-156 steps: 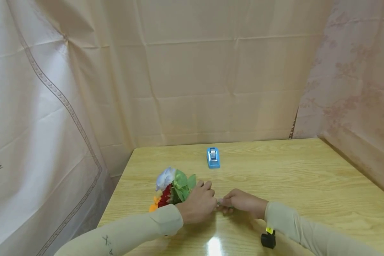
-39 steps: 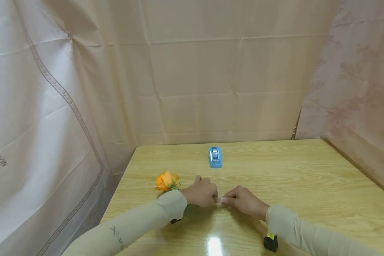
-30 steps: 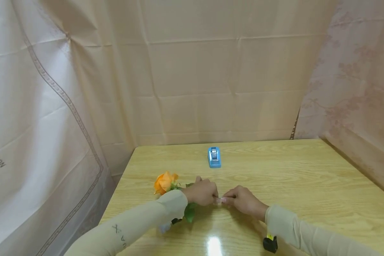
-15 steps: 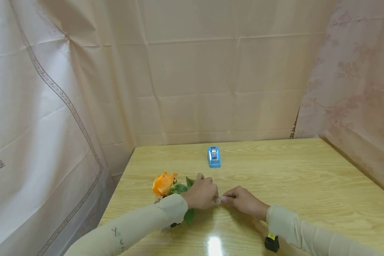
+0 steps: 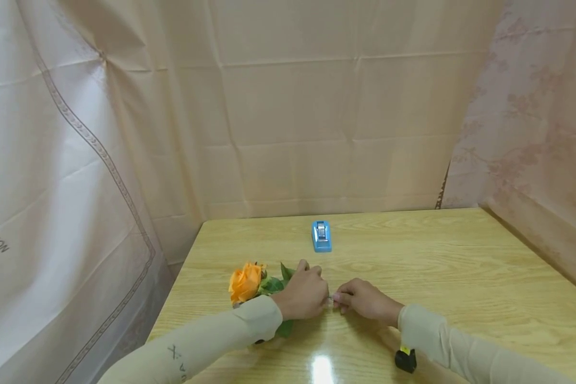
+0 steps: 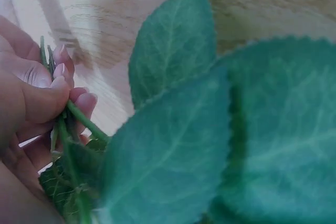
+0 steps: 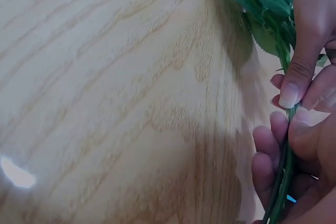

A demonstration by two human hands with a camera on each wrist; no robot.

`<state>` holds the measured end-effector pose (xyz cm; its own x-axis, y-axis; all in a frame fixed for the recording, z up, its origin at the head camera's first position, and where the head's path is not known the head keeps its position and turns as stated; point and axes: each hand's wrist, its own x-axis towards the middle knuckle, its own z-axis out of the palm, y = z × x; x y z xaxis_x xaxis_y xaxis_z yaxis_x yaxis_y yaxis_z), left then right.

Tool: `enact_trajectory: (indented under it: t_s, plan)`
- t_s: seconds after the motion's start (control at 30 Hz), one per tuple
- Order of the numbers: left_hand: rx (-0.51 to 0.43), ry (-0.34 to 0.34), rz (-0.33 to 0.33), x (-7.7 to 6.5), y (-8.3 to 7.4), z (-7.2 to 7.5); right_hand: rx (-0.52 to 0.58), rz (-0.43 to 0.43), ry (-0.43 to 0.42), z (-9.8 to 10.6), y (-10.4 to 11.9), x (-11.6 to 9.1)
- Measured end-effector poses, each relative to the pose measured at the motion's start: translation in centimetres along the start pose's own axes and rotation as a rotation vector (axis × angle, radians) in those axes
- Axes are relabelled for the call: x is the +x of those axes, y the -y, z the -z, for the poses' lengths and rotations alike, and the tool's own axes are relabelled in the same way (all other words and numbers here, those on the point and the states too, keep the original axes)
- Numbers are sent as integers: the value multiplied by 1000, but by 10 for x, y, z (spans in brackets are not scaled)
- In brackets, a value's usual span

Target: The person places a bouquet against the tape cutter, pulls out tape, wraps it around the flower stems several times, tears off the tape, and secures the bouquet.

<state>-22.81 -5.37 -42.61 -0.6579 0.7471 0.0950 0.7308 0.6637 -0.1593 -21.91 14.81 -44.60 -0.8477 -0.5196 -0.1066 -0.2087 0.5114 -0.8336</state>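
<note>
My left hand [image 5: 303,293] pinches a small bunch of flower stems [image 6: 68,135] between thumb and fingers, above the table. On the left of that hand, an orange rose [image 5: 245,282] and green leaves [image 6: 168,150] show past the sleeve; other blooms are mostly hidden. My right hand [image 5: 368,301] is just to the right, fingertips almost meeting the left ones. In the right wrist view its thumb and curled fingers hold the lower stems [image 7: 282,182], below the left thumb. Whether tape lies around the stems is too small to tell.
A blue tape dispenser [image 5: 321,236] stands on the wooden table [image 5: 437,256] behind the hands. A black wrist camera [image 5: 405,360] hangs under the right sleeve. Cloth curtains [image 5: 288,117] enclose the back and sides.
The bunch has turned in my hands: blue and red blooms showed earlier, and the orange rose faces up now. A clear strip between the fingertips, seen about a second ago, is hardly visible now.
</note>
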Motion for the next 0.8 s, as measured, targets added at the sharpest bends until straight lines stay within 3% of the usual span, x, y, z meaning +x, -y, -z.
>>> enact_trajectory:
  t_s: [0.13, 0.33, 0.53, 0.67, 0.8]
  plan:
    - [-84, 85, 4, 4, 4, 3, 7, 12, -20, 0, -1, 0]
    - [-421, 300, 103, 16, 19, 18, -49, 28, -67, 0, -2, 0]
    - [-616, 431, 158, 21, 29, 24, -96, 59, -110, -1, -1, -1]
    - [-662, 458, 155, 21, 29, 23, -114, 67, -126, -4, -3, 0]
    - [-567, 393, 140, 20, 24, 19, -103, 76, -125, -5, -3, -1]
